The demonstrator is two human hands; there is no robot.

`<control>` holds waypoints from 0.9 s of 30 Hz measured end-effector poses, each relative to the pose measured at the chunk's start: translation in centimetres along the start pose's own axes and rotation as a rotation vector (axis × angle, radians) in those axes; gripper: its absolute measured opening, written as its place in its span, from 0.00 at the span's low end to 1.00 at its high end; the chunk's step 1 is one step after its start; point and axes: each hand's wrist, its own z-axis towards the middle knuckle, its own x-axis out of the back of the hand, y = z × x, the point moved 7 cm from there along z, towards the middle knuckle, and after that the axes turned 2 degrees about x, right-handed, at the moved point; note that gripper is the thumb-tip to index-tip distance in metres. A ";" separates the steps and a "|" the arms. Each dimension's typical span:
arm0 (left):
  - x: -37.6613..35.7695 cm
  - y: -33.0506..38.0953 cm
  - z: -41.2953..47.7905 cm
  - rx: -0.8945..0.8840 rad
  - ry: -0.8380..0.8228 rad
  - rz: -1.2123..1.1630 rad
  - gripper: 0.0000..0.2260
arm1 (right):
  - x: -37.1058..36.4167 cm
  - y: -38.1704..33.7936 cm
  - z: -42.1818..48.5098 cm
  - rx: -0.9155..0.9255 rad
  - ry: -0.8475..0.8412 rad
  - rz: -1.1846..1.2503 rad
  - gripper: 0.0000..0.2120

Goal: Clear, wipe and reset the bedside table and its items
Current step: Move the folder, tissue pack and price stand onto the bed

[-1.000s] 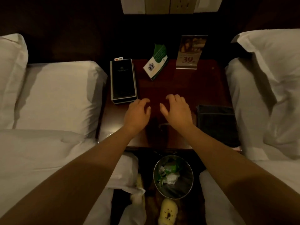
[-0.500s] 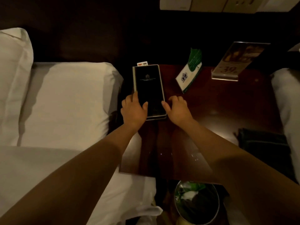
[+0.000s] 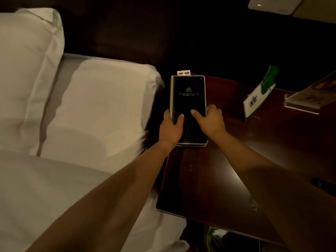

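A black folder (image 3: 188, 95) with a small crest on its cover lies at the back left corner of the dark wooden bedside table (image 3: 209, 180). My left hand (image 3: 171, 129) clasps its left edge, thumb on the cover. My right hand (image 3: 211, 121) clasps its right edge, thumb also on the cover. A white card (image 3: 183, 73) with coloured marks sticks out from behind the folder's far end. A green and white tent card (image 3: 259, 96) stands to the right, and a clear sign holder (image 3: 309, 100) at the far right.
A white bed with pillows (image 3: 87, 110) lies close on the left of the table. A metal bin (image 3: 223, 237) with rubbish sits under the table's front edge. A dark cloth (image 3: 321, 184) shows at the right. A wall switch panel (image 3: 272, 4) is top right.
Both hands moved from the middle of the table to the folder and closed on its two long edges. The view swung left.
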 end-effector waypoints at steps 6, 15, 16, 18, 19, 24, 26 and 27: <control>6.9 -2.6 -1.0 -0.016 0.217 -0.138 0.18 | -5.7 -6.4 -1.7 0.168 -0.052 -0.012 0.23; 18.1 -6.7 -2.3 0.074 0.460 -0.056 0.19 | -15.2 -13.7 -5.0 0.301 -0.211 -0.006 0.24; 19.1 -7.3 -2.6 0.089 0.480 -0.046 0.19 | -16.3 -14.2 -5.4 0.310 -0.233 -0.010 0.24; 20.7 -8.8 -3.2 0.132 0.517 -0.032 0.21 | -18.4 -15.0 -6.5 0.329 -0.277 -0.028 0.24; 21.4 -9.7 -3.6 0.153 0.534 -0.030 0.21 | -19.5 -15.2 -7.0 0.338 -0.300 -0.034 0.24; 23.5 -12.8 -4.9 0.218 0.605 -0.003 0.20 | -23.3 -15.8 -8.8 0.385 -0.376 -0.071 0.23; 23.9 -13.2 -4.8 0.239 0.618 0.054 0.20 | -23.9 -15.9 -8.8 0.404 -0.376 -0.100 0.23; 24.0 -13.3 -4.7 0.249 0.623 0.098 0.21 | -24.1 -15.9 -8.8 0.409 -0.372 -0.116 0.23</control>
